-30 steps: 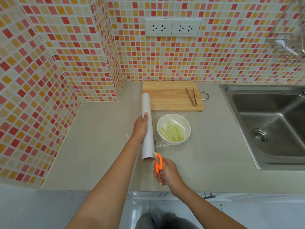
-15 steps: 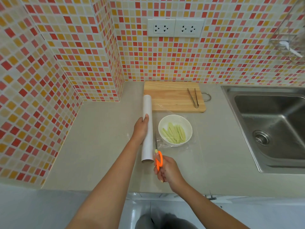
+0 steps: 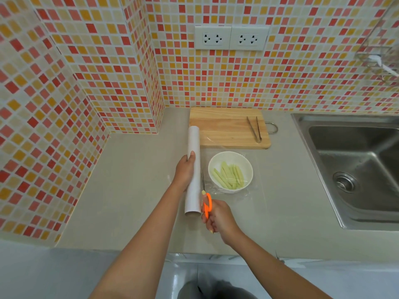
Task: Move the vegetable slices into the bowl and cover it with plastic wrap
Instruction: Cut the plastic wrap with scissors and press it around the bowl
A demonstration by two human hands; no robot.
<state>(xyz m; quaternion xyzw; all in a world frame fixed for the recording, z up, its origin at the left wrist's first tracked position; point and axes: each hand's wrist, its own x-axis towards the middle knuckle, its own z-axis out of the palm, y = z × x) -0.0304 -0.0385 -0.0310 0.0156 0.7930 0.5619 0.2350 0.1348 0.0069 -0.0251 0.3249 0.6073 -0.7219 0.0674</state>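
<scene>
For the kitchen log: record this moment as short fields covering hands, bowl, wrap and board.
left hand: grips white plastic-wrap roll lying on grey counter
right hand: holds orange-handled scissors, blades alongside roll
white round bowl: holds pale green vegetable slices, clear film over it
wooden cutting board: metal tongs on it

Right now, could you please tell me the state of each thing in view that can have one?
Bowl: upright, holds vegetable slices, film draped over it.
Plastic wrap roll: lying on the counter, gripped by the left hand.
Scissors: held by the right hand, blades beside the roll.
Tongs: lying on the cutting board.
Sink: no dishes inside.
</scene>
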